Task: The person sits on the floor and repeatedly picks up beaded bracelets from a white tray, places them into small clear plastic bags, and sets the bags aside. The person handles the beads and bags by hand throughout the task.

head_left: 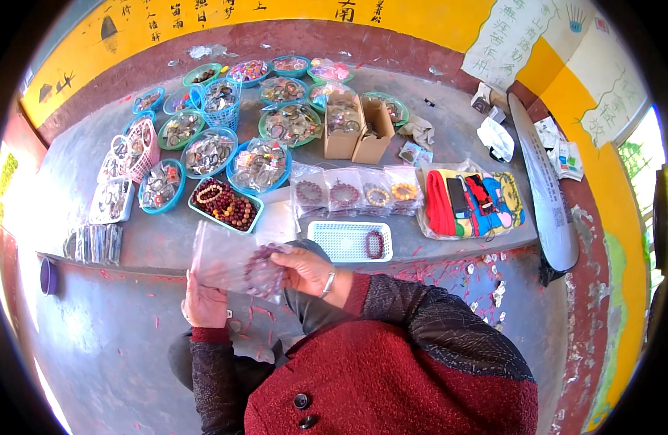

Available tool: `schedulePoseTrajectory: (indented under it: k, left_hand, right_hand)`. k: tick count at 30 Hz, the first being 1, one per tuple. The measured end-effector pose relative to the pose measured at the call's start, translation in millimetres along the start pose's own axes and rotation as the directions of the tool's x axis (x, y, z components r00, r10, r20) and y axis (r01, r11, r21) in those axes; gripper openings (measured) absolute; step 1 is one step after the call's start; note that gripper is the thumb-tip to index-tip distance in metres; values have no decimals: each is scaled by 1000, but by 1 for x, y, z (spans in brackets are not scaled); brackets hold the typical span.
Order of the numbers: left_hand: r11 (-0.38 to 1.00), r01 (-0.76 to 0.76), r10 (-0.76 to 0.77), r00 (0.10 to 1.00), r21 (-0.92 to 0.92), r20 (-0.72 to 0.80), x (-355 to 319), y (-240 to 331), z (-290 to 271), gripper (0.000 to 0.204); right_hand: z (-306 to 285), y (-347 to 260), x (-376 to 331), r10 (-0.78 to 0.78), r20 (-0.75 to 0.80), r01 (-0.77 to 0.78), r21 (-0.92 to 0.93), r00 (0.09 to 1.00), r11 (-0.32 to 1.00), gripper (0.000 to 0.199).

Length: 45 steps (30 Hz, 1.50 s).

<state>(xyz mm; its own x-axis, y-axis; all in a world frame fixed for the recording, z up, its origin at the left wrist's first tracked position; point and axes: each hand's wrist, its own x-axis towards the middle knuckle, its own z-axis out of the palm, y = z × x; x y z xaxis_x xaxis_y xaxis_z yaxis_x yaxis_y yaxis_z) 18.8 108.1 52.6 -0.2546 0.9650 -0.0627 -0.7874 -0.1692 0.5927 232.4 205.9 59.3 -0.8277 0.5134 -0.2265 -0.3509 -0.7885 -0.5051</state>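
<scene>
A clear plastic bag (222, 254) is held up between my hands, above the front edge of the raised grey slab. Inside its right part lies a dark purple-red bead bracelet (256, 274). My right hand (309, 272) pinches the bag's right end, thumb over the bracelet. At the lower left, my left hand (205, 301) is closed on the bag's edge, its fingers partly hidden. Just beyond the bag stands a green-rimmed tray (256, 220) of dark and yellow bead strings. A white perforated basket (316, 252) to the right holds one similar bracelet (374, 244).
Bagged bracelets (343, 192) lie in a row behind the white basket. A folded colourful cloth (439, 206) is at the right. Several round baskets (236, 177) of small packets and two cardboard boxes (332, 148) fill the back. Red scraps litter the floor (142, 370).
</scene>
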Motion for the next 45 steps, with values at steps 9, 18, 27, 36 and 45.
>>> schedulePoseTrajectory:
  k: [9,18,27,36,45]
  left_hand:
    - [998,43,-33,972,37,-231,0,6,-25,43]
    - [976,146,-99,959,163,-266,8,-6,-27,42]
    - [959,204,-139,943,198,-302,16,-14,-33,39]
    - [943,232,-162,946,239,-280,18,-20,-26,38]
    - [939,226,-158,952,258,-262,15,-19,-26,37]
  right_hand:
    - [-150,-89,-43,-416,-241,391,-144,877,909,38]
    - [-289,-178,-49,-478,-759,617,-129,442,776,15]
    - [-341,-167,-20,-199,-927,551,10,319,835,25]
    - [-354,-162,-44,-295,-895,399,-149,335,905,26]
    - [-359,-151,-53,-233,-939,267,-164,252,950,17]
